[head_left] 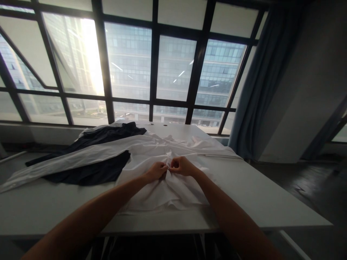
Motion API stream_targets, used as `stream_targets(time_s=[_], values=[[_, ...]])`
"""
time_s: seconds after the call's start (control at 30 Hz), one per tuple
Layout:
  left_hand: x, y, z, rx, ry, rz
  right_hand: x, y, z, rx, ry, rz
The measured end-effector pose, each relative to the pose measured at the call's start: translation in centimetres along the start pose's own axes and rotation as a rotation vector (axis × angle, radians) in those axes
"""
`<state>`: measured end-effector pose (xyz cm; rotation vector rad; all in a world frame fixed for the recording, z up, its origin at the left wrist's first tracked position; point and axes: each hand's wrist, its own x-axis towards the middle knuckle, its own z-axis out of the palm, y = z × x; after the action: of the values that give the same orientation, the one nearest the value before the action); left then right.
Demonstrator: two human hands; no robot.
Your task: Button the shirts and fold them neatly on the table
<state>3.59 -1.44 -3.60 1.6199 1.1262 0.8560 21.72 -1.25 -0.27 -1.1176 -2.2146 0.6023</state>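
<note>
A white long-sleeved shirt (187, 193) lies spread over the table, its collar end away from me and its hem towards me. My left hand (157, 171) pinches the cloth at the front opening, midway down the shirt. Close against it, my right hand (183, 166) pinches the same strip of cloth between thumb and fingers. The fingertips of both hands almost meet, and the fabric is drawn up in folds around them. Whether a button is between the fingers is too small to make out. One sleeve stretches far to the left, the other to the right.
A dark navy garment (92, 169) lies on the left, partly under the white sleeve. The white table (257, 195) reaches towards large black-framed windows (130, 61). A blue-grey curtain (255, 97) hangs at the right, beside a pillar (295, 97).
</note>
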Motion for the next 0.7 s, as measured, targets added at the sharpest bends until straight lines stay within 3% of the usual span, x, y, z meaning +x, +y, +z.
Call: stream_targets(time_s=[0.1, 0.3, 0.5, 0.7], values=[[-0.1, 0.0, 0.0, -0.012, -0.023, 0.021, -0.2, -0.8, 0.0, 0.014, -0.045, -0.023], [-0.3, -0.1, 0.0, -0.011, -0.008, 0.043, -0.2, -1.5, 0.4, 0.053, -0.143, 0.215], [-0.5, 0.2, 0.1, -0.067, -0.037, 0.046, 0.3, -1.3, 1.2, 0.193, -0.112, 0.462], [-0.4, 0.6, 0.1, 0.08, -0.021, 0.005, 0.4, -1.6, 1.7, 0.096, -0.041, 0.471]])
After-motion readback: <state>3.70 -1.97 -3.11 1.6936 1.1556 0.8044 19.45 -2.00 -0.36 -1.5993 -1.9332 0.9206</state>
